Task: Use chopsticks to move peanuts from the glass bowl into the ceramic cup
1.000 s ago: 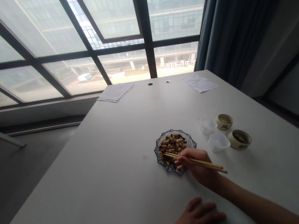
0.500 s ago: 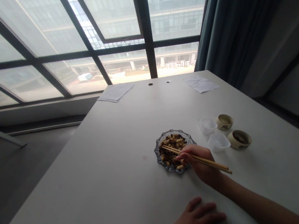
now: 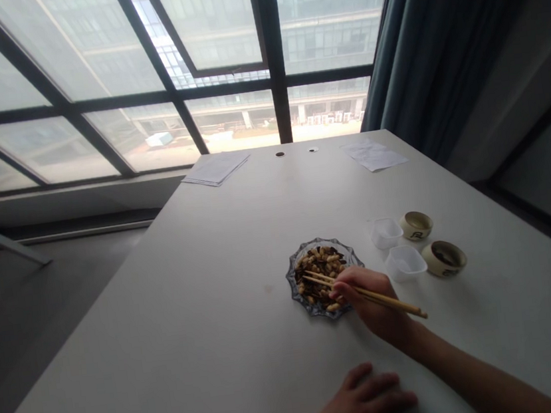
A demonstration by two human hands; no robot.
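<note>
Chopsticks (image 3: 398,304) grasped by right hand (image 3: 380,317); left hand (image 3: 363,405) splayed, unloaded. Pale and dark pieces (image 3: 323,258) left unsorted in glass dish (image 3: 293,287); something dark seen in nearer bowl (image 3: 444,269).

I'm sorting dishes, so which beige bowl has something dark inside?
The nearer beige bowl, beside the nearer plastic tub; the farther bowl shows a pale inside.

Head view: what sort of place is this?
Probably an office or meeting room: there is a large, plain white table with sheets of paper at its far end, and tall dark-framed windows facing another building.
</note>
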